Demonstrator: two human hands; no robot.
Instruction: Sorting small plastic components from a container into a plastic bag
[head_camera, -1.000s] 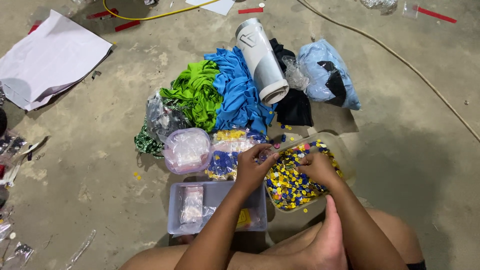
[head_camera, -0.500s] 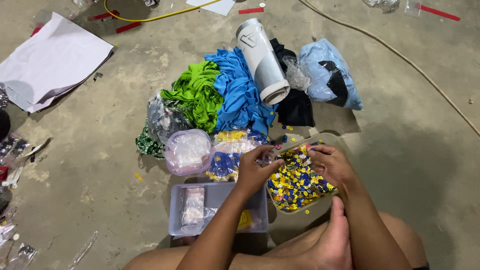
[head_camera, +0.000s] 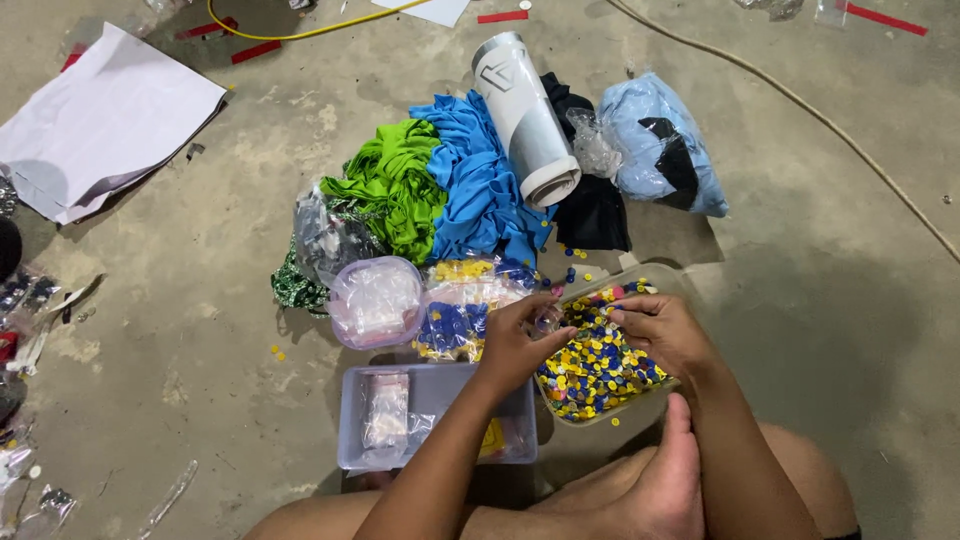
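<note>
Item: clear tray of small yellow and blue discs (head_camera: 600, 365), on the concrete floor before you.
Your left hand (head_camera: 515, 345) pinched a small clear bag (head_camera: 546, 318) over the tray; your right hand (head_camera: 660, 330) rested half-curled on the discs (grip unclear). Risk, judged: the bag tipping would scatter discs across the floor.

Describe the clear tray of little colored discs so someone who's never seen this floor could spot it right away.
Start at the pile of green and blue cloth in the middle of the concrete floor. Come toward the seated person: the clear tray lies under the right hand, with the left hand at its edge. Unlike the grey bin holding bags beside it, it brims with loose yellow, blue and pink discs.
</note>
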